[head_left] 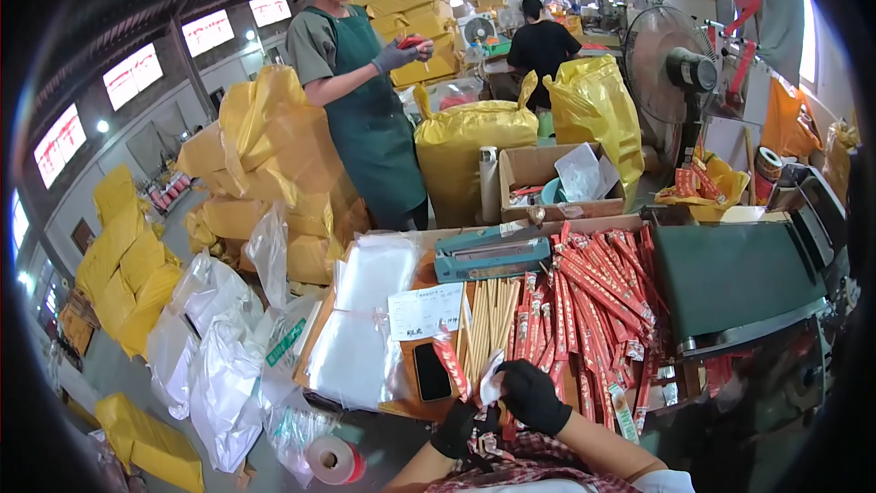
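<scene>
One small white piece (491, 381) is grasped in the bent fingers of the black-gloved right hand (537, 397), at the near edge of a table (424, 410). One red packet (451, 367) is seen rising beside the black-gloved left hand (459, 431), whose grip cannot be told. One phone (432, 372), one paper sheet (425, 312) and one teal device (493, 256) are laid out near pale sticks (488, 319) and red-wrapped sticks (598, 297), too heaped to be counted. Behind, two upright yellow sacks (474, 141) and one aproned worker (370, 105) are seen.

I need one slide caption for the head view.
Black-gloved left hand and right hand beside tan sticks and piled red packets.
</scene>
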### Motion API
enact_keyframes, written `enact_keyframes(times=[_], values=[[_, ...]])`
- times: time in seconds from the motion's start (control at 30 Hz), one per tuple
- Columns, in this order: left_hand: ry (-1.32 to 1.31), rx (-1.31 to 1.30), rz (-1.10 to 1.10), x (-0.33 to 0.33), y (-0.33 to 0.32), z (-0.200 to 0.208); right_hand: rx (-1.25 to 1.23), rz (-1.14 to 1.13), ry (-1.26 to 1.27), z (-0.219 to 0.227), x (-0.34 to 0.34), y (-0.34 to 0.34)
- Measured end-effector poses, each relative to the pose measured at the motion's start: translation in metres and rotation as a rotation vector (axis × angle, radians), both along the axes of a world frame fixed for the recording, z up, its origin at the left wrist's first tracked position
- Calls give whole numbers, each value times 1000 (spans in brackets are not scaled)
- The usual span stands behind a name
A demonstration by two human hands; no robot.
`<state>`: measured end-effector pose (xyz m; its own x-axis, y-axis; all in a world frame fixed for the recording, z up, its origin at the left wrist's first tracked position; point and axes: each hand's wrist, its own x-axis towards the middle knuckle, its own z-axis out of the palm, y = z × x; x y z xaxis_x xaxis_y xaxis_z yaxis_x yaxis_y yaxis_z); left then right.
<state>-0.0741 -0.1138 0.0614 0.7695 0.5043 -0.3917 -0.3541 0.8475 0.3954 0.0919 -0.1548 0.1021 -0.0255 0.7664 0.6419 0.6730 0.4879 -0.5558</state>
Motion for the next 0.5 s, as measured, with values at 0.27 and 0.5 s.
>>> enact_keyframes(times=[0.27, 0.5], values=[[567, 788, 90, -3, 10, -14, -535, 56, 942, -13, 55, 70], [697, 567, -174, -72, -12, -45, -352, -297, 1075, -51, 138, 159]])
